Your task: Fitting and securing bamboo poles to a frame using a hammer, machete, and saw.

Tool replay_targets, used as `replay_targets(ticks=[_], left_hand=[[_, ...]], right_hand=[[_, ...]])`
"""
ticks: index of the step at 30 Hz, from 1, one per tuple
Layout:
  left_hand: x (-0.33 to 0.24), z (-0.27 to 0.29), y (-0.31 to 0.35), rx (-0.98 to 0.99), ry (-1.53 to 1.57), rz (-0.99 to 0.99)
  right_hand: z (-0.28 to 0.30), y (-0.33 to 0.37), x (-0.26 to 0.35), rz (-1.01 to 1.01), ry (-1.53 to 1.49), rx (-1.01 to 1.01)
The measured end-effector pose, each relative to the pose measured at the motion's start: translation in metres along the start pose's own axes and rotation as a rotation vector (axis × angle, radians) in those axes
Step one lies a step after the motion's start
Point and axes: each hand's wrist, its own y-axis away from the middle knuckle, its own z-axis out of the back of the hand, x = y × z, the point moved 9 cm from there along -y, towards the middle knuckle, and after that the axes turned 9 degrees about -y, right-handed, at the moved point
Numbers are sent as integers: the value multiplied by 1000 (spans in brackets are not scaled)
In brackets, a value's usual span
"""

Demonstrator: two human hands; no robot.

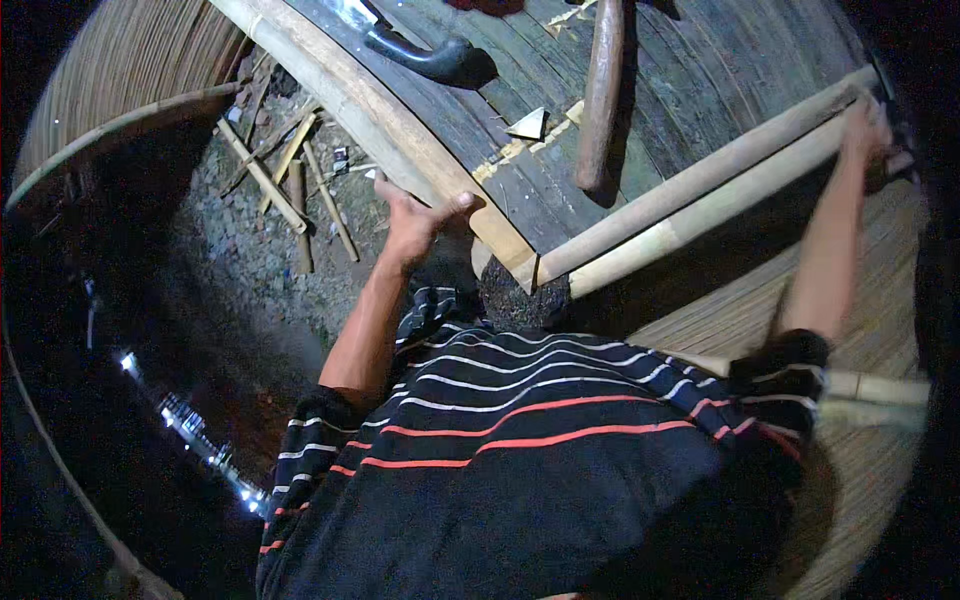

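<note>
My left hand (418,222) is closed around a pale split bamboo length (365,140), its thumb on the near side. Alongside runs a flat brown edge strip (505,235) that ends at a corner. From this corner two round bamboo poles (690,185) lead away to the far right. At their far end my right hand (868,135) is closed on the poles, its fingers partly blurred. A dark, rough rounded shape (525,295) sits just below the corner; I cannot tell what it is. My sleeves and the striped dark shirt (550,440) fill the lower middle.
Grey planks (500,130) lie beyond the bamboo, bearing a black-handled blade (430,60), a brown wooden handle (602,100) and a small white chip (528,124). Several bamboo offcuts (262,175) litter the stony ground at left. Slatted bamboo (140,60) curves at the upper left.
</note>
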Motion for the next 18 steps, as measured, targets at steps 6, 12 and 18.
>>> replay_targets(ticks=[6, 12, 18], left_hand=[[-22, 16, 11, -125, -155, -67], [-6, 0, -1, 43, 22, -81], [4, -5, -4, 120, 106, 21]], right_hand=[[123, 245, 219, 155, -453, 26], [228, 367, 371, -244, -549, 378], [263, 412, 400, -325, -583, 517]])
